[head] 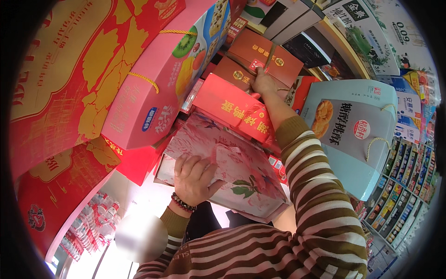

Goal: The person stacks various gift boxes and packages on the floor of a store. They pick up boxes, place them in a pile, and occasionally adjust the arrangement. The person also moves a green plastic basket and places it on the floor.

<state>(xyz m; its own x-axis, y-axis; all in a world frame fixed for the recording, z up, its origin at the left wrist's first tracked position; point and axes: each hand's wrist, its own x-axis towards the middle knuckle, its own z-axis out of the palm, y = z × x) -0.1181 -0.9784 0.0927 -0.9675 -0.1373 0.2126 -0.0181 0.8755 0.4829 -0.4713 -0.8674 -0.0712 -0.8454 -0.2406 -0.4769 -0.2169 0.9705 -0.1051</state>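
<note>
My left hand (195,178), with a beaded bracelet at the wrist, grips the near upper edge of a pink floral gift box (240,167). Its fingers lie over the edge and the thumb sits apart on the near side. My right hand (264,83) reaches far forward to the brown gift boxes (266,52), stacked behind. The fingers touch the brown cardboard beside a dark cord (271,57); the tips are partly hidden, so I cannot tell whether they hold it. Between my hands lies a red gift box (231,101) with yellow lettering and a red rope handle.
Tall pink (150,104) and red-gold gift boxes (83,69) crowd the left. A pale blue pastry box (352,132) with cord handles stands close to my right forearm. Bottled water packs (92,223) are at lower left. Shelves of small goods (397,191) line the right.
</note>
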